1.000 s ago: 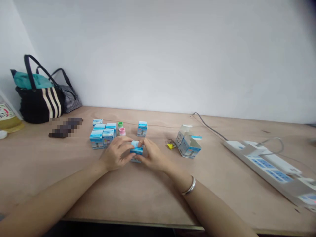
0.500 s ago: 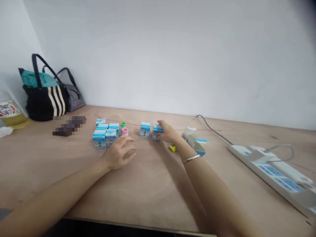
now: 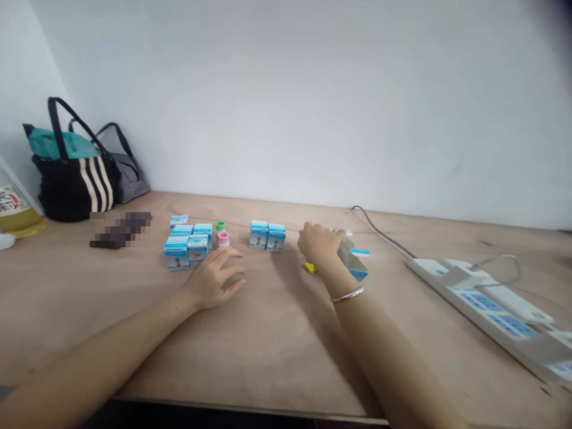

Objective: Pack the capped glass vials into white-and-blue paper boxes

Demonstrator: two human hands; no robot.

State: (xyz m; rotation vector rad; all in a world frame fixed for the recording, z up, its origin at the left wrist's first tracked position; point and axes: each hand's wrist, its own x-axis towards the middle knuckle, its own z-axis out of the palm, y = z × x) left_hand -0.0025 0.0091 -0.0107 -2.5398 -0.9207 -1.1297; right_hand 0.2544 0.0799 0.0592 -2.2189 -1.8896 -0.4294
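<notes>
My left hand point(image 3: 217, 277) rests on the table, fingers spread and holding nothing. Just beyond it stand a bottle with a pink cap point(image 3: 223, 238) and one with a green cap point(image 3: 220, 226). Left of these is a cluster of several small blue-and-white boxes point(image 3: 176, 256). Two more boxes, one on the left point(image 3: 258, 236) and one on the right point(image 3: 276, 239), stand side by side at mid-table. My right hand point(image 3: 322, 245) bends over an opened blue-and-white carton point(image 3: 357, 268); its fingers are mostly hidden, so its grip is unclear. A small yellow piece point(image 3: 310, 268) lies by its wrist.
A white power strip point(image 3: 487, 316) with plugs and a cable point(image 3: 384, 232) lies at right. At left are a black striped bag point(image 3: 75, 185), a grey striped bag point(image 3: 131, 179), a bottle of yellow liquid point(image 3: 18, 208) and a blurred dark object point(image 3: 120, 230). A wall stands behind.
My right hand has let go of the right-hand mid-table box, now against its neighbour, and moved right over the opened carton. The left hand stays in place. The view has shifted slightly.
</notes>
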